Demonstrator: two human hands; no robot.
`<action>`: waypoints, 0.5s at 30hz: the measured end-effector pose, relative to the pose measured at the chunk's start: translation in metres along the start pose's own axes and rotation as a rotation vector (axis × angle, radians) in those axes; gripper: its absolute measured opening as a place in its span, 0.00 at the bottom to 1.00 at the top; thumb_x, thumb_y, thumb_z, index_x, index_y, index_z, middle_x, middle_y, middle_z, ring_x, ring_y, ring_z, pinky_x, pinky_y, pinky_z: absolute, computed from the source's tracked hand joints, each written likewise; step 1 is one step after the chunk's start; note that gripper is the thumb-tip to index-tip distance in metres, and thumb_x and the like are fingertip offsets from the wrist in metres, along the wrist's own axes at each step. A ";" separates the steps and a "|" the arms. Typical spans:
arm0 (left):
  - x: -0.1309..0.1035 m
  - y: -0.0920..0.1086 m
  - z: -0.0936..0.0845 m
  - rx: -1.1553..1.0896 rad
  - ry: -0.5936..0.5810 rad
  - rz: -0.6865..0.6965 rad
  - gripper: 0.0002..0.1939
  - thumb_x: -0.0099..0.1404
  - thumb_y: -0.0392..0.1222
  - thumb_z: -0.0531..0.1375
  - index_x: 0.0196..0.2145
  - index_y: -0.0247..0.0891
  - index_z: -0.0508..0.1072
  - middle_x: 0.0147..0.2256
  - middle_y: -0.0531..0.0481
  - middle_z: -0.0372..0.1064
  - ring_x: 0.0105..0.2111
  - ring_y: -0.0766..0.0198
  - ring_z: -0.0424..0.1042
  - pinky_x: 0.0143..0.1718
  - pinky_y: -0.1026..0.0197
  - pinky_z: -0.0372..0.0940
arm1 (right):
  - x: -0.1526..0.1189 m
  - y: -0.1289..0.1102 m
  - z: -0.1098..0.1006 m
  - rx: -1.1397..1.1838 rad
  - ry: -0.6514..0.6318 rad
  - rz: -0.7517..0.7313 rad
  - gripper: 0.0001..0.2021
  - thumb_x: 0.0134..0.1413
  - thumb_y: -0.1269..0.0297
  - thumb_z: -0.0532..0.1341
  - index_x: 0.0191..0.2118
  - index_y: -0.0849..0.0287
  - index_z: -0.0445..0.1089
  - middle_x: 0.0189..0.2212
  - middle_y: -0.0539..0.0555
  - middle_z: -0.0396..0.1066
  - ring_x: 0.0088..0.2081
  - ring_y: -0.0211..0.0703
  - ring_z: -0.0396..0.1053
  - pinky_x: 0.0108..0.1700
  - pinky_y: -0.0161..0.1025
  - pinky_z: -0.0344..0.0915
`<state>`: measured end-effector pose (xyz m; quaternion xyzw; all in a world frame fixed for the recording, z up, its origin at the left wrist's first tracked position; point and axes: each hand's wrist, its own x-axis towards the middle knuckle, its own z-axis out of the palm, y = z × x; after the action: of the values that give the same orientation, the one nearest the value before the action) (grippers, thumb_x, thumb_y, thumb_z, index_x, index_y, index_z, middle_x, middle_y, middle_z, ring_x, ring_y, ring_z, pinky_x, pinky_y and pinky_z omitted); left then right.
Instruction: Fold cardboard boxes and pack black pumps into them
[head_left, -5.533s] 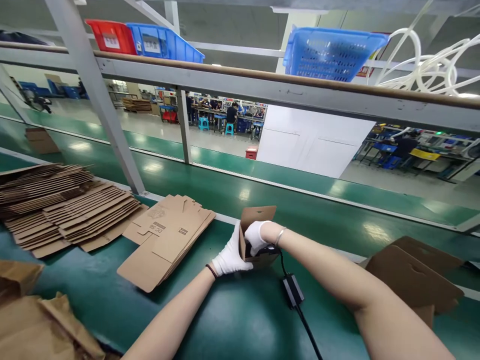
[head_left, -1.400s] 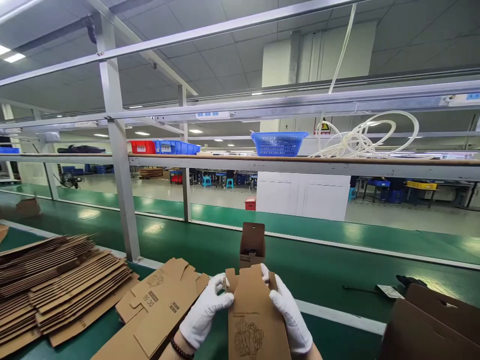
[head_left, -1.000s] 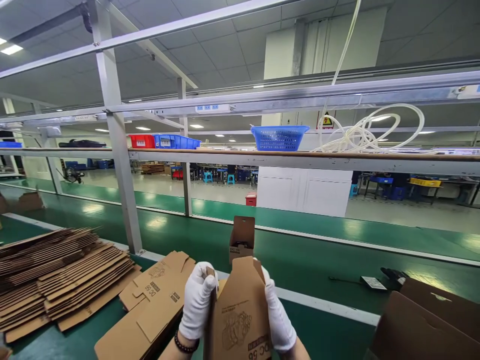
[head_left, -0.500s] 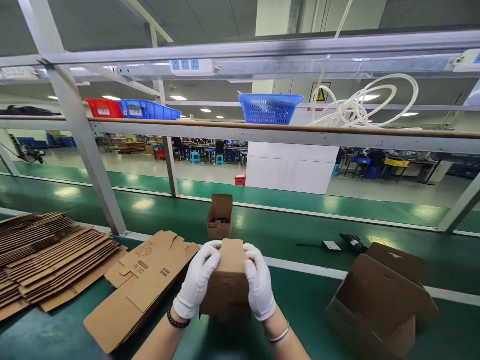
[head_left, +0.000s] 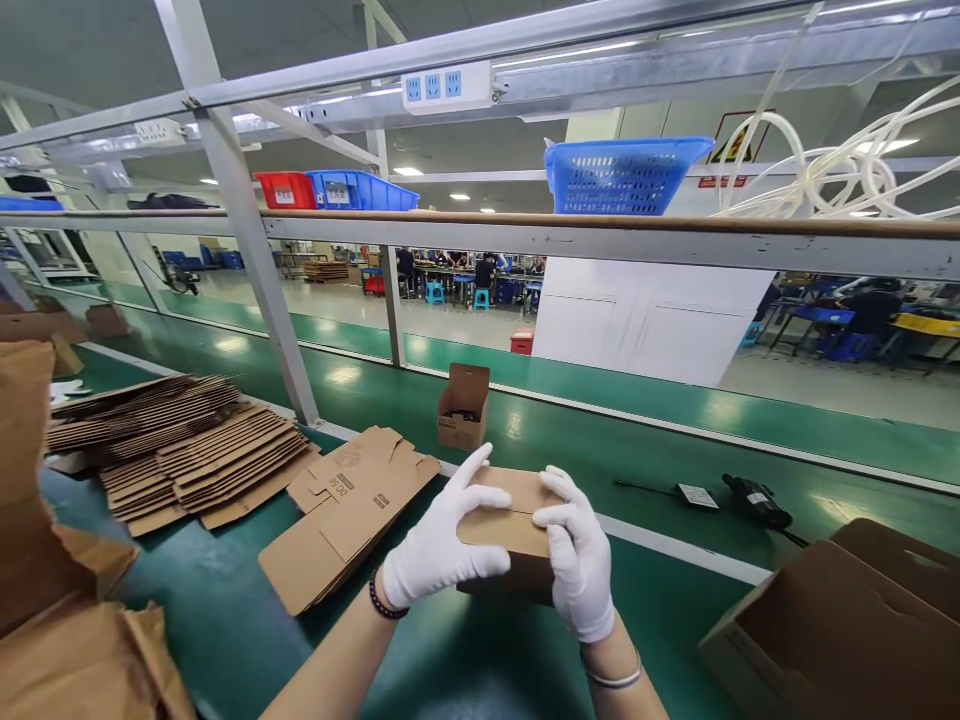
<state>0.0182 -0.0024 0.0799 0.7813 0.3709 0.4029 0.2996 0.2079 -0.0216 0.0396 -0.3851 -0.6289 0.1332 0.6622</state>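
A small brown cardboard box (head_left: pixel 525 545) sits on the green bench in front of me, its top flaps folded over. My left hand (head_left: pixel 454 530), in a white glove, lies at the box's left side with fingers spread over its top. My right hand (head_left: pixel 581 560), also gloved, is against the right side with its fingers curled at the top edge. Left of the hands lie flat cardboard blanks (head_left: pixel 345 510) with print on them. Behind the box stands an open small carton (head_left: pixel 463 410) with something dark inside.
Stacked cardboard blanks (head_left: pixel 225 450) lie at left, beside crumpled brown paper (head_left: pixel 45 560). A large open carton (head_left: pixel 847 630) is at lower right. A black device (head_left: pixel 757 500) lies beyond it. A shelf above holds a blue basket (head_left: pixel 622 175).
The view has turned left, bringing the crumpled paper into sight. My left hand has spread its fingers over the box, which now shows a wider top.
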 end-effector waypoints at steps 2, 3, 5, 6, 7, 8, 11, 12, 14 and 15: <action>-0.001 -0.004 -0.008 0.020 -0.114 -0.072 0.33 0.44 0.53 0.72 0.50 0.45 0.76 0.68 0.47 0.45 0.65 0.40 0.52 0.64 0.42 0.51 | 0.002 0.006 -0.003 0.050 0.001 0.035 0.15 0.62 0.53 0.53 0.42 0.55 0.73 0.58 0.59 0.66 0.58 0.56 0.64 0.59 0.56 0.60; -0.001 -0.008 -0.012 -0.004 -0.103 -0.108 0.33 0.44 0.52 0.72 0.49 0.45 0.77 0.68 0.48 0.48 0.65 0.40 0.52 0.65 0.42 0.49 | 0.004 0.011 -0.005 0.079 0.019 0.061 0.19 0.64 0.51 0.51 0.48 0.55 0.71 0.60 0.59 0.63 0.59 0.55 0.63 0.59 0.56 0.59; 0.000 -0.019 -0.019 -0.171 0.066 -0.169 0.27 0.49 0.55 0.69 0.47 0.43 0.79 0.65 0.47 0.55 0.64 0.42 0.54 0.66 0.44 0.49 | 0.011 0.024 -0.007 0.086 0.087 0.163 0.24 0.64 0.48 0.48 0.55 0.56 0.67 0.61 0.61 0.61 0.61 0.54 0.60 0.61 0.55 0.58; 0.001 -0.024 -0.022 -0.313 0.203 -0.197 0.27 0.52 0.56 0.67 0.47 0.41 0.78 0.63 0.45 0.59 0.63 0.42 0.56 0.65 0.45 0.52 | 0.015 0.031 -0.008 0.070 0.116 0.250 0.25 0.63 0.46 0.50 0.57 0.57 0.66 0.61 0.61 0.62 0.62 0.54 0.60 0.61 0.54 0.58; 0.002 -0.030 -0.025 -0.472 0.358 -0.233 0.28 0.55 0.57 0.66 0.49 0.39 0.77 0.61 0.44 0.62 0.62 0.43 0.59 0.63 0.45 0.56 | 0.019 0.038 -0.009 0.064 0.120 0.353 0.27 0.61 0.46 0.53 0.58 0.58 0.65 0.60 0.62 0.63 0.61 0.54 0.60 0.60 0.54 0.59; 0.003 -0.034 -0.028 -0.631 0.505 -0.276 0.29 0.56 0.57 0.65 0.51 0.39 0.75 0.59 0.43 0.65 0.60 0.44 0.62 0.60 0.46 0.61 | 0.022 0.044 -0.009 0.089 0.082 0.459 0.28 0.58 0.45 0.57 0.58 0.58 0.65 0.59 0.63 0.64 0.60 0.55 0.62 0.58 0.53 0.62; 0.007 -0.043 -0.032 -0.948 0.757 -0.398 0.30 0.59 0.53 0.64 0.56 0.40 0.69 0.57 0.44 0.69 0.55 0.47 0.69 0.52 0.48 0.70 | 0.027 0.054 -0.006 0.295 -0.156 0.646 0.30 0.51 0.48 0.62 0.56 0.59 0.67 0.53 0.62 0.71 0.53 0.56 0.70 0.48 0.49 0.71; 0.007 -0.044 -0.032 -0.972 0.768 -0.416 0.30 0.59 0.52 0.64 0.57 0.41 0.68 0.57 0.45 0.68 0.55 0.48 0.69 0.50 0.49 0.71 | 0.027 0.056 -0.005 0.326 -0.205 0.644 0.28 0.49 0.50 0.63 0.54 0.60 0.68 0.51 0.62 0.74 0.50 0.56 0.72 0.45 0.49 0.72; 0.006 -0.046 -0.030 -0.881 0.716 -0.394 0.31 0.60 0.55 0.62 0.59 0.41 0.66 0.58 0.44 0.67 0.56 0.47 0.68 0.51 0.49 0.71 | 0.027 0.056 -0.003 0.257 -0.198 0.596 0.25 0.45 0.54 0.62 0.48 0.62 0.71 0.46 0.60 0.77 0.46 0.56 0.73 0.44 0.47 0.72; 0.005 -0.047 -0.029 -0.731 0.689 -0.367 0.33 0.60 0.57 0.61 0.59 0.41 0.65 0.59 0.43 0.66 0.57 0.47 0.67 0.53 0.48 0.69 | 0.027 0.055 -0.003 0.179 -0.158 0.571 0.23 0.44 0.55 0.61 0.45 0.63 0.72 0.43 0.60 0.78 0.44 0.55 0.74 0.44 0.47 0.72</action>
<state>-0.0198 0.0322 0.0605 0.3708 0.4139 0.6798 0.4787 0.2324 0.0318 0.0224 -0.4747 -0.5308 0.3981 0.5783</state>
